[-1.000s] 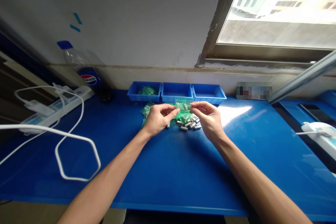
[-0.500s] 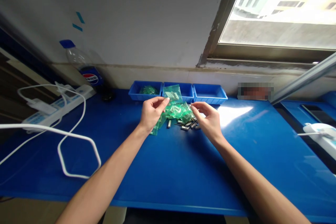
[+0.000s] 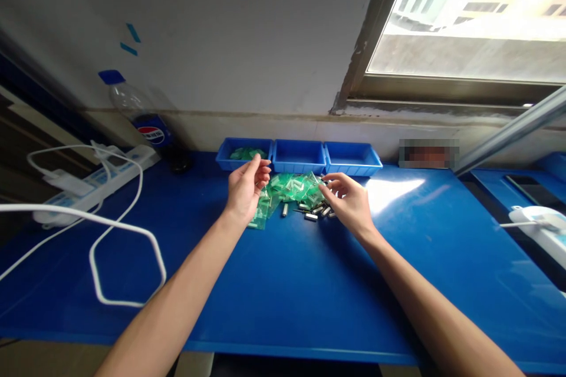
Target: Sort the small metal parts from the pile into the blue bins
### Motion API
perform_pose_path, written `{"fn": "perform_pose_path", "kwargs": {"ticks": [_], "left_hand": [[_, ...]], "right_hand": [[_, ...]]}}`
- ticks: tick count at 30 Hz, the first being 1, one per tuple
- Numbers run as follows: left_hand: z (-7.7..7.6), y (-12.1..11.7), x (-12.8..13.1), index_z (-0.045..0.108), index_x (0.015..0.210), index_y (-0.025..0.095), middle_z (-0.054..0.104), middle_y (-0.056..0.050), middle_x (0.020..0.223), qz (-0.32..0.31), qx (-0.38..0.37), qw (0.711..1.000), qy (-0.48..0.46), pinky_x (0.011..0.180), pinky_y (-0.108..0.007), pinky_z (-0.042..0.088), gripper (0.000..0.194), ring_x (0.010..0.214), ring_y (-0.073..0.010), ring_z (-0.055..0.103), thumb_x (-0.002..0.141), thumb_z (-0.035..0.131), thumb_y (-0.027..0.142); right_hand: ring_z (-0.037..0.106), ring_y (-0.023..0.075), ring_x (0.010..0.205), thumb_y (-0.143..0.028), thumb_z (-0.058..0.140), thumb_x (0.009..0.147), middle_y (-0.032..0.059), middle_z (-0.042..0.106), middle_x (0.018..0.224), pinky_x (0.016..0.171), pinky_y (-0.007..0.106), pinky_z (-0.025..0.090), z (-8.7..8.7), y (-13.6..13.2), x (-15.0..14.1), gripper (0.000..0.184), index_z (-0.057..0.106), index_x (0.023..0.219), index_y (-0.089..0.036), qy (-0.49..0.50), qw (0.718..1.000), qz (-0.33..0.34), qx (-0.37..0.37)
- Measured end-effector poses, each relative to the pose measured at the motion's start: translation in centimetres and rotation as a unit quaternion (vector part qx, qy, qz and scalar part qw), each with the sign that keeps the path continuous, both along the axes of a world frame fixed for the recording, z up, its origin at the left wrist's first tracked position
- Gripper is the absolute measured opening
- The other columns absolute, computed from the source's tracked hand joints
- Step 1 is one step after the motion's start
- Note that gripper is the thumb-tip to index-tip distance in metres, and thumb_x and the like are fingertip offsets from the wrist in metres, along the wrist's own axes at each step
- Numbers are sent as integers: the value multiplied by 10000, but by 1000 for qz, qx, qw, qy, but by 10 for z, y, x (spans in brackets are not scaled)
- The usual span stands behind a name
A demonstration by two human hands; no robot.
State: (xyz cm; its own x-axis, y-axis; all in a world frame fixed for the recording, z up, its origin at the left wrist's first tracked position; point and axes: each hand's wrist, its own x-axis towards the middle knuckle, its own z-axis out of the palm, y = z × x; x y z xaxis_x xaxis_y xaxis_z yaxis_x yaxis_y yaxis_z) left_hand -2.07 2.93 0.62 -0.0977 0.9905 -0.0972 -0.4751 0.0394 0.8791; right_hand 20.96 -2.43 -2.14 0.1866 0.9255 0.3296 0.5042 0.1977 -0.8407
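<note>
My left hand (image 3: pixel 244 189) is raised at the front of the left blue bin (image 3: pixel 224 160), its thumb up and fingers loosely curled, with nothing seen in it. Green plastic bags (image 3: pixel 247 154) lie inside that bin. Below and to the right, a heap of small green bags (image 3: pixel 294 187) with silvery pieces in them spreads over the table. My right hand (image 3: pixel 349 197) is at the heap's right edge, thumb and forefinger drawn together beside a bag corner; what they pinch is too small to make out. Small metal-and-black parts (image 3: pixel 312 217) lie loose by it.
The middle bin (image 3: pixel 299 166) and right bin (image 3: pixel 354 167) stand in the same row against the wall. At left are a cola bottle (image 3: pixel 152 132), a power strip (image 3: pixel 101 179) and a looping white cable (image 3: pixel 92 259). Another strip (image 3: pixel 537 221) and a phone (image 3: pixel 528 189) are at far right.
My left hand has moved left, from in front of the middle bin to the left bin, and the green bag it held has left its fingers. My right hand has hardly moved.
</note>
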Motion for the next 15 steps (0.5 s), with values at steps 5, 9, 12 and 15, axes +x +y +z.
{"fn": "perform_pose_path", "kwargs": {"ticks": [5, 9, 12, 15], "left_hand": [[-1, -16, 14, 810, 869, 132, 740, -60, 747, -80, 119, 972, 187, 565, -224, 518, 378, 616, -127, 666, 861, 786, 509], [-5, -21, 17, 823, 973, 149, 795, -83, 839, -121, 161, 943, 265, 639, -265, 572, 392, 707, -184, 730, 899, 742, 526], [-8, -22, 16, 829, 1019, 173, 815, -79, 888, -138, 165, 928, 304, 689, -286, 595, 384, 764, -217, 760, 891, 751, 527], [-9, -24, 17, 831, 1014, 183, 819, -75, 896, -157, 162, 920, 321, 693, -291, 598, 361, 777, -231, 768, 870, 776, 510]], "right_hand": [[690, 193, 675, -457, 774, 872, 26, 737, 771, 661, 332, 572, 10, -4, -3, 242, 744, 929, -223, 89, 992, -73, 60], [714, 192, 707, -432, 783, 885, 27, 725, 833, 654, 336, 600, 18, -5, -4, 223, 712, 938, -227, 135, 973, -126, 140], [694, 160, 670, -405, 810, 872, 9, 695, 851, 634, 315, 604, 20, -4, -5, 231, 694, 967, -231, 197, 962, -104, 158], [693, 149, 678, -396, 830, 858, 4, 694, 855, 642, 300, 609, 20, -3, -7, 245, 693, 978, -232, 245, 959, -55, 133]]}}
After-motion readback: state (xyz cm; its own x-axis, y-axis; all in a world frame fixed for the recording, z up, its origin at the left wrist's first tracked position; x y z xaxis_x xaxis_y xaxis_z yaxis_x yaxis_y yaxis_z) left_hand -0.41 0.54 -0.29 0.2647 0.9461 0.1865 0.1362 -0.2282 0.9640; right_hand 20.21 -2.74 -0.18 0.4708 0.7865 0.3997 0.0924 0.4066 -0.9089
